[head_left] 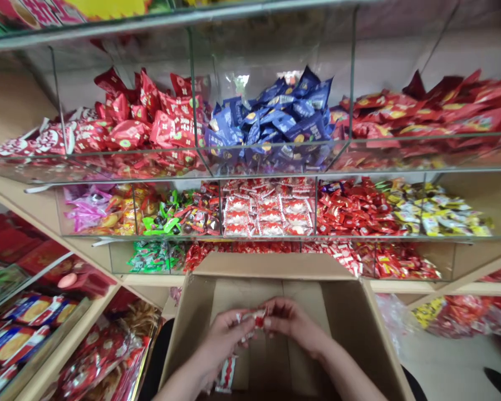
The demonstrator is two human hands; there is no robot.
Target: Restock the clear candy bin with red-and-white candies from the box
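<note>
Over an open cardboard box (275, 265), my left hand (225, 337) is closed around a red-and-white wrapped candy (259, 321). The thumb and fingers of my right hand (294, 326) pinch the same candy from the other side, so both hands meet at it. More red-and-white wrapping shows between my left fingers, though how many pieces are there I cannot tell. Below my left hand, another red-and-white wrapped candy (226, 374) shows inside the box, partly beside my wrist. My forearms hide some of the box's inside.
Glass-fronted shelves ahead hold blue-wrapped sweets (271, 120), red-wrapped sweets (434, 111) and neat rows of white-and-red packets (269, 214). Packaged goods (29, 312) fill a lower shelf at left. Plastic bags of sweets (463, 314) lie at lower right, by the floor (446, 356).
</note>
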